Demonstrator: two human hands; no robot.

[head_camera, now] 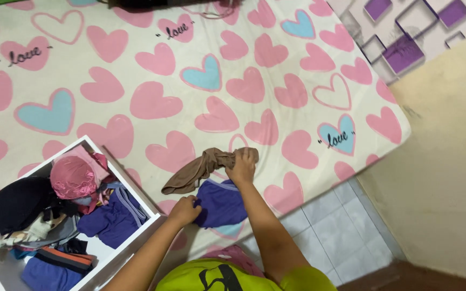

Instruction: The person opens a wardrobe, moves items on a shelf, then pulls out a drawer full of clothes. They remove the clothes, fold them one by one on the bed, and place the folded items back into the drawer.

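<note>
My right hand (241, 166) is closed on one end of a brown garment (198, 170) that trails to the left across the bed. My left hand (184, 210) pinches the left edge of a purple garment (222, 203) lying flat near the bed's front edge, just below the brown one. Both lie on a white sheet printed with pink and blue hearts (152, 102).
A white box (90, 143) at the lower left holds several crumpled clothes: a pink piece, dark ones, purple ones. Grey floor tiles (330, 226) and a yellow wall (449, 161) lie to the right of the bed's corner. A dark object (163, 3) sits at the far edge.
</note>
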